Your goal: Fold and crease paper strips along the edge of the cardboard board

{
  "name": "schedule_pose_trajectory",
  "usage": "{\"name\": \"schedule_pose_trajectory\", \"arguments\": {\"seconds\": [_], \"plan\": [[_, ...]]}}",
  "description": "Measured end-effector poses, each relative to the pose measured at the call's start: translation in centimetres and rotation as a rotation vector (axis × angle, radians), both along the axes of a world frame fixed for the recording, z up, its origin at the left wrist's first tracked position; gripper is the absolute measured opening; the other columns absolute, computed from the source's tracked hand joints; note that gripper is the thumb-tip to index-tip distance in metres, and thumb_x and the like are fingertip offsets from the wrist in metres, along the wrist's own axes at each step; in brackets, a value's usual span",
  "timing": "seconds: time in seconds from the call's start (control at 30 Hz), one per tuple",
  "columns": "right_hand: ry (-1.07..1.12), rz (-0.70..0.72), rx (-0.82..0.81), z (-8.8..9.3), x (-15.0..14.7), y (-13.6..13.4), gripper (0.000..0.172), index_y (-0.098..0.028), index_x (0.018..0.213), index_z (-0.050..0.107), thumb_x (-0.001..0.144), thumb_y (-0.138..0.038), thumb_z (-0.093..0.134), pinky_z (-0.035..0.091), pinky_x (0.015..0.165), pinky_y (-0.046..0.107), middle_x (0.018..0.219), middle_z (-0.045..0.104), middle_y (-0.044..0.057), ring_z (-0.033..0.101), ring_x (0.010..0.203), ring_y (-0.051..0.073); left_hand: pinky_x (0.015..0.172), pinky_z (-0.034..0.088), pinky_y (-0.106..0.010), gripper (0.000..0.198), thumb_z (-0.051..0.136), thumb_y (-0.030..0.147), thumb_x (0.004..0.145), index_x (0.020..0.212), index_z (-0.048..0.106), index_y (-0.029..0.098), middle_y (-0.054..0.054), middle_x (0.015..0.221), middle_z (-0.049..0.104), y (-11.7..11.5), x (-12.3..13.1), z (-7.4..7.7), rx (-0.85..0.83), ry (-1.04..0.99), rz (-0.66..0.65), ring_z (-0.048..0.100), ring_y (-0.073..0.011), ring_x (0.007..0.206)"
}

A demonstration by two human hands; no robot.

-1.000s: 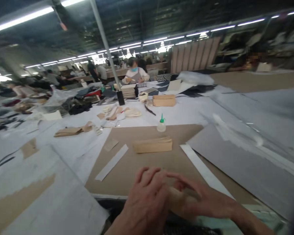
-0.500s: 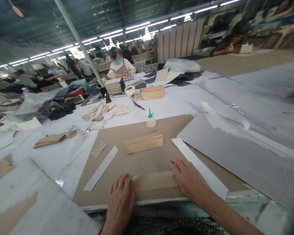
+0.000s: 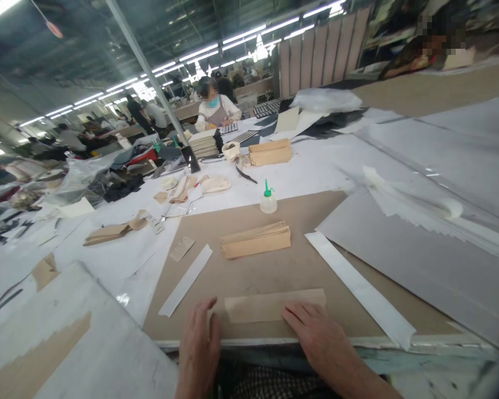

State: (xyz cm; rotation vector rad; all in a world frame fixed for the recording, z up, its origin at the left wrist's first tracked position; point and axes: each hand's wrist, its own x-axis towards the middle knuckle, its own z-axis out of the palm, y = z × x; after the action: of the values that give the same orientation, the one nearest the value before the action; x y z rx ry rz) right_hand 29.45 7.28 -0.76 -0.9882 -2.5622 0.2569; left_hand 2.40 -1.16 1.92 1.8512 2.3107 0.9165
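A flat tan strip (image 3: 253, 307), perhaps leather or paper, lies on the brown board (image 3: 249, 277) near the table's front edge. My right hand (image 3: 316, 327) rests on the strip's right half, fingers stretched out and pressing on it. Just left of the strip, my left hand (image 3: 200, 332) hovers by the board's edge with its fingers apart, holding nothing. Beyond the strip sits a stack of similar tan strips (image 3: 255, 241). Behind that stack stands a small clear bottle (image 3: 268, 204) with a green nozzle.
White strips lie at both sides, a short one (image 3: 187, 280) left and a longer one (image 3: 357, 288) right. Grey sheets (image 3: 416, 249) cover the right side. Another tan stack (image 3: 270, 152) and a metal post (image 3: 149, 72) stand farther back. A person (image 3: 216, 108) sits across the table.
My left hand has come off the strip's left end and moved left. My right hand has slid inward along the strip, uncovering its right end. The view has shifted slightly.
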Motion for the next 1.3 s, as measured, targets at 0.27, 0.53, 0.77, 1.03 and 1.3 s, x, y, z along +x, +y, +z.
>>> {"name": "schedule_pose_trajectory", "arguments": {"seconds": [0.27, 0.53, 0.77, 1.03, 1.3], "plan": [[0.089, 0.001, -0.295, 3.3, 1.8, -0.7, 0.033, -0.021, 0.11, 0.064, 0.085, -0.004, 0.05, 0.042, 0.1, 0.037, 0.108, 0.071, 0.003, 0.061, 0.1, 0.021, 0.074, 0.058, -0.031, 0.031, 0.049, 0.021, 0.094, 0.123, 0.061, 0.02, -0.007, 0.1, 0.075, 2.3, 3.2, -2.1, -0.038, 0.381, -0.519, 0.07, -0.0226, 0.086], [0.482, -0.22, -0.017, 4.4, 10.7, -1.7, 0.035, -0.022, 0.109, 0.061, 0.092, 0.0, 0.038, 0.05, 0.086, 0.033, 0.106, 0.071, 0.006, 0.064, 0.094, 0.017, 0.078, 0.053, -0.028, 0.013, 0.053, 0.027, 0.095, 0.102, 0.064, 0.024, -0.005, 0.101, 0.068, 9.0, 16.4, 2.4, -0.252, -0.064, -0.675, 0.067, -0.0187, 0.09], [0.452, -0.516, 0.094, 3.1, 18.5, -2.6, 0.028, -0.024, 0.108, 0.063, 0.097, -0.007, 0.045, 0.052, 0.085, 0.033, 0.104, 0.072, 0.003, 0.067, 0.097, 0.018, 0.089, 0.046, -0.044, 0.023, 0.071, 0.032, 0.081, 0.097, 0.063, 0.017, -0.011, 0.104, 0.062, 14.6, 26.2, 2.5, -0.349, 0.092, -0.634, 0.057, -0.0318, 0.104], [0.438, -0.601, 0.108, 2.0, 20.3, -2.3, 0.025, -0.025, 0.106, 0.064, 0.098, -0.009, 0.045, 0.053, 0.086, 0.034, 0.104, 0.072, 0.003, 0.068, 0.099, 0.019, 0.085, 0.039, -0.036, 0.017, 0.054, 0.01, 0.083, 0.073, 0.063, 0.019, -0.007, 0.087, 0.062, 16.5, 26.0, 1.3, -0.396, -0.147, -0.641, 0.056, -0.0237, 0.093], [0.5, -0.521, 0.015, 2.7, 18.1, 0.3, 0.029, -0.023, 0.111, 0.061, 0.097, -0.008, 0.04, 0.055, 0.092, 0.031, 0.111, 0.069, 0.006, 0.066, 0.106, 0.018, 0.064, 0.041, -0.026, 0.021, 0.058, 0.037, 0.085, 0.077, 0.064, 0.019, 0.0, 0.07, 0.058, 17.4, 22.1, 1.5, -0.439, -0.801, -0.575, 0.055, -0.0145, 0.068]]}}
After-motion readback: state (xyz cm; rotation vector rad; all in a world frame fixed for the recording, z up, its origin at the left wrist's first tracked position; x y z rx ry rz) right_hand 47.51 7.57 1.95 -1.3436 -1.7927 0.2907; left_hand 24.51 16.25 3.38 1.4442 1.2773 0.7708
